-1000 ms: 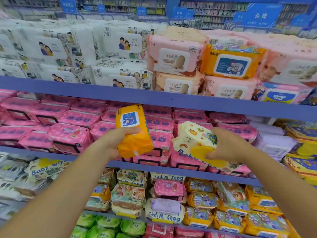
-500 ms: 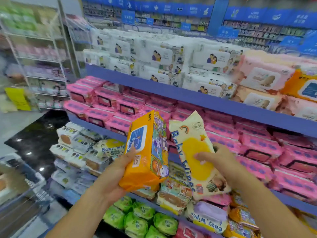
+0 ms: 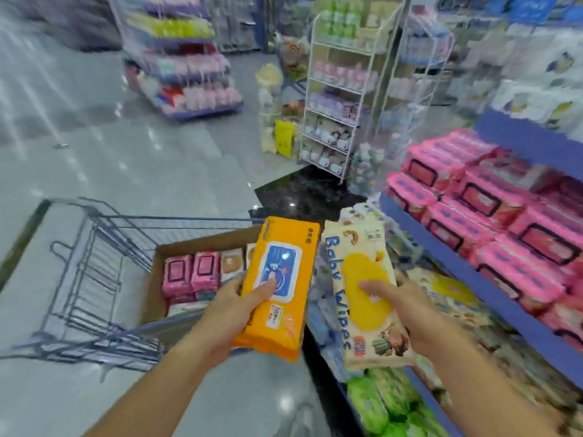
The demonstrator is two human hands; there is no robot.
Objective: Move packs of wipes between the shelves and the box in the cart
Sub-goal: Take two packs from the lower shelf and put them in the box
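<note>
The fingers of the left hand (image 3: 232, 313) curl round one orange pack of wipes (image 3: 290, 313), with the thumb pressed on its blue lid. The fingers of the right hand (image 3: 410, 310) hold one cream "Baby Wipes" pack (image 3: 362, 263), thumb on the yellow lid. The two packs are held side by side, just apart, between cart and shelves. At 9 o'clock of the orange pack, one cardboard box (image 3: 202, 244) sits in the wire cart (image 3: 94, 279). It shows two pink packs and one tan pack in a row, with others too blurred to count. At 3 o'clock, blue shelves (image 3: 473, 279) carry rows of pink packs (image 3: 479, 200). Green packs (image 3: 378, 402) lie at 5 o'clock. A pale glossy floor (image 3: 126, 165) spreads at 10 o'clock, and one white wire rack (image 3: 334, 99) stands at 12 o'clock.
</note>
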